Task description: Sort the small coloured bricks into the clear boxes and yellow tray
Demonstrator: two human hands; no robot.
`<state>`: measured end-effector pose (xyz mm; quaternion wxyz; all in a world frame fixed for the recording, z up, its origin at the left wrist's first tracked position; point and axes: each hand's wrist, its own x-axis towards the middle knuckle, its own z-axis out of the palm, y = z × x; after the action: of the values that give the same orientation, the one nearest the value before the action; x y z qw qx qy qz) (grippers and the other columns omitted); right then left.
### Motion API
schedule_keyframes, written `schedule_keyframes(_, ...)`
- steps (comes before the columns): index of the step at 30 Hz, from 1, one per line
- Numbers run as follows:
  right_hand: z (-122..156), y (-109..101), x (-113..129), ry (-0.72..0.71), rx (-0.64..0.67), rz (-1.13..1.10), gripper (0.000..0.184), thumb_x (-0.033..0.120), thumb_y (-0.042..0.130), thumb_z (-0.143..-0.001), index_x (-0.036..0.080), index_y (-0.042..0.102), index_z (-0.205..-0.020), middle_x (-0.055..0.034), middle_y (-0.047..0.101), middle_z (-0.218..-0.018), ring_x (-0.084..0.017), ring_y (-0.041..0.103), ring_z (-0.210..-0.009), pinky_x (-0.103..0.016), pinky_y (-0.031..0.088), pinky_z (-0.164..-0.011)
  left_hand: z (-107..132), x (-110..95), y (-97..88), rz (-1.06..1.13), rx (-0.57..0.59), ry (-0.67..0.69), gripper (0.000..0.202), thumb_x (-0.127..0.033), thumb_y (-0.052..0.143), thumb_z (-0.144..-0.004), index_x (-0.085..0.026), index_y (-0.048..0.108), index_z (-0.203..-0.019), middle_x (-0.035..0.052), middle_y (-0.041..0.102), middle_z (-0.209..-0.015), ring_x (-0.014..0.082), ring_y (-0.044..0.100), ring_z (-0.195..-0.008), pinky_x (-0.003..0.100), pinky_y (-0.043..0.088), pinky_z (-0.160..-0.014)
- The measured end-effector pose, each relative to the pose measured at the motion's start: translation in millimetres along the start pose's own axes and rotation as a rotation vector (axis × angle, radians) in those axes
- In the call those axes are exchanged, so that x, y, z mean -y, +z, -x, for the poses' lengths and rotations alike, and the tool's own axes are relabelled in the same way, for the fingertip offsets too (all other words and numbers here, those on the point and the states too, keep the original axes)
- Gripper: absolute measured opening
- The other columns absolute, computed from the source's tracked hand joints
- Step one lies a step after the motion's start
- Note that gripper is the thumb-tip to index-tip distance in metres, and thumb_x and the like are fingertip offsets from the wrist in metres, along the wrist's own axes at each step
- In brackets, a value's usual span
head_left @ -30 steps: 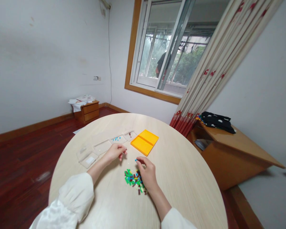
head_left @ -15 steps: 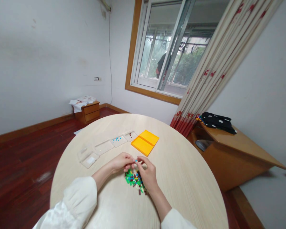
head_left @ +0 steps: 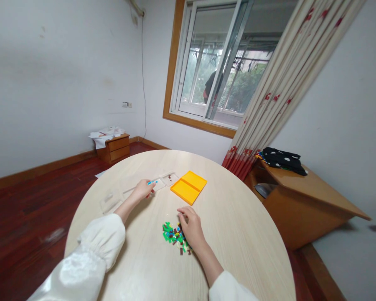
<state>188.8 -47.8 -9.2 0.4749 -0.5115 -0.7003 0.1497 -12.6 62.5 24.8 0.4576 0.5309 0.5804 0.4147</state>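
A pile of small coloured bricks (head_left: 172, 235) lies on the round pale wooden table (head_left: 238, 234). My right hand (head_left: 190, 228) rests on the pile's far right edge, fingers curled; what they hold, if anything, is hidden. My left hand (head_left: 143, 189) reaches out to a row of clear plastic trays (head_left: 111, 202), its fingers pinched on a tiny blue brick (head_left: 151, 182) over the tray that holds blue pieces (head_left: 158, 185). Another clear tray (head_left: 170, 179) with dark red pieces lies beyond it.
An open orange box (head_left: 188, 187) lies on the table past the trays. A wooden desk (head_left: 303, 196) with black spotted cloth (head_left: 282, 159) stands to the right by a curtain (head_left: 269, 104). A small bedside cabinet (head_left: 114, 147) sits at the far wall.
My left hand came to the right hand at the pile, took a blue brick, then moved out to the blue tray. My right hand sank back onto the pile.
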Motion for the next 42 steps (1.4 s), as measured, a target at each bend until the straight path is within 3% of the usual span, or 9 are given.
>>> schedule_keyframes(5, -2.7, -2.5, -10.0, 0.014, 0.015, 0.07, 0.024, 0.006, 0.046, -0.077, 0.016, 0.067, -0.081, -0.0081, 0.066, -0.082, -0.02, 0.061, -0.082, -0.034, 0.049, -0.077, 13.9, 13.7, 15.3, -0.087, 0.055, 0.059, 0.01, -0.021, 0.062, -0.069, -0.011, 0.063, -0.068, -0.0001, 0.056, -0.051, 0.0136, 0.053, -0.051, 0.024, 0.038, -0.051)
schedule_keyframes(12, -3.2, -3.5, -11.2, 0.008, 0.065, 0.095, 0.022, 0.005, 0.048, -0.078, 0.017, 0.067, -0.082, -0.0074, 0.066, -0.081, -0.02, 0.061, -0.081, -0.032, 0.049, -0.076, 45.1, 21.1, 32.3, -0.508, 0.369, 0.357, 0.021, -0.018, 0.051, -0.068, -0.011, 0.068, -0.079, 0.0057, 0.067, -0.073, 0.016, 0.058, -0.066, 0.024, 0.041, -0.063)
schedule_keyframes(20, -0.6, 1.8, -8.9, -0.011, 0.109, 0.103, 0.021, 0.006, 0.048, -0.08, 0.016, 0.066, -0.086, -0.0081, 0.065, -0.083, -0.02, 0.06, -0.082, -0.032, 0.049, -0.076, 54.7, 21.1, 39.0, -0.676, 0.387, 0.501, 0.02, -0.01, 0.049, -0.071, -0.014, 0.068, -0.076, 0.0071, 0.065, -0.079, 0.0162, 0.057, -0.073, 0.025, 0.041, -0.069)
schedule_keyframes(23, -1.3, 0.3, -7.2, -0.016, 0.088, 0.082, 0.02, 0.008, 0.049, -0.081, 0.017, 0.066, -0.086, -0.0075, 0.065, -0.083, -0.02, 0.06, -0.081, -0.032, 0.049, -0.075, 54.9, 23.2, 43.0, -0.562, 0.357, 0.477, 0.019, -0.009, 0.048, -0.07, -0.013, 0.066, -0.072, 0.0057, 0.063, -0.075, 0.0156, 0.055, -0.071, 0.025, 0.04, -0.068)
schedule_keyframes(27, -1.9, -1.2, 0.1, -0.048, 0.058, 0.033, 0.016, 0.012, 0.052, -0.081, 0.017, 0.065, -0.089, -0.0065, 0.065, -0.084, -0.019, 0.06, -0.081, -0.03, 0.049, -0.072, 61.1, 21.8, 52.6, -0.112, 0.409, 0.238, 0.012, -0.02, 0.055, -0.068, -0.011, 0.063, -0.068, 0.0, 0.057, -0.058, 0.0109, 0.047, -0.055, 0.023, 0.036, -0.055)
schedule_keyframes(32, -1.3, -1.6, 5.0, -0.079, 0.039, -0.003, 0.01, 0.016, 0.056, -0.081, 0.019, 0.065, -0.086, -0.0052, 0.065, -0.083, -0.018, 0.059, -0.08, -0.029, 0.048, -0.071, 68.8, 17.5, 59.4, 0.258, 0.473, 0.003, 0.03, -0.039, 0.067, -0.058, -0.011, 0.06, -0.065, -0.0063, 0.044, -0.047, 0.0057, 0.033, -0.042, 0.02, 0.025, -0.043)
schedule_keyframes(35, -0.9, -2.1, 3.8, -0.079, 0.017, -0.013, 0.012, 0.016, 0.057, -0.08, 0.018, 0.064, -0.09, -0.0054, 0.064, -0.084, -0.018, 0.059, -0.081, -0.03, 0.048, -0.073, 60.4, 13.4, 48.2, 0.241, 0.364, 0.005, 0.026, -0.037, 0.065, -0.058, -0.013, 0.057, -0.065, -0.0058, 0.046, -0.048, 0.0063, 0.036, -0.039, 0.02, 0.026, -0.042)
schedule_keyframes(39, -0.7, -2.0, 1.6, -0.072, 0.022, -0.004, 0.015, 0.014, 0.054, -0.081, 0.018, 0.065, -0.09, -0.0059, 0.064, -0.082, -0.018, 0.059, -0.08, -0.031, 0.048, -0.074, 39.4, 7.4, 9.0, -0.112, -0.054, 0.144, 0.014, -0.028, 0.052, -0.069, -0.015, 0.057, -0.068, -0.004, 0.049, -0.047, 0.0106, 0.043, -0.039, 0.023, 0.032, -0.045)
schedule_keyframes(42, 0.1, -0.4, -0.1, -0.071, 0.067, 0.023, 0.017, 0.011, 0.052, -0.08, 0.018, 0.065, -0.088, -0.0061, 0.065, -0.082, -0.019, 0.058, -0.081, -0.032, 0.048, -0.074, 28.5, 8.4, -21.5, -0.48, -0.31, 0.302, 0.016, -0.019, 0.046, -0.072, -0.015, 0.061, -0.075, 0.0035, 0.063, -0.067, 0.0171, 0.058, -0.064, 0.026, 0.042, -0.063)
